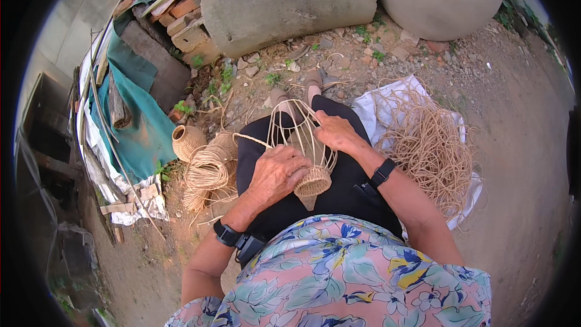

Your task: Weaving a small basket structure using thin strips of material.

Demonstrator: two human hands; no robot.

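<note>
Part-woven basket (313, 183) on the lap (348, 172). Right hand (338, 133) grasping its ribbed end; left hand (279, 172) curled at its woven end (fingertips partly hidden, can't tell grip). Cord coil (209, 166) left, cord heap (426, 145) right.

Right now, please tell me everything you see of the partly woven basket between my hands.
The partly woven basket is tan and looks made of plant fibre: a round woven band at the end nearest you, with thin bare ribs forming an open cage beyond. It is over your dark trousers. Your right hand grips the ribs; your left hand is beside the band.
</note>
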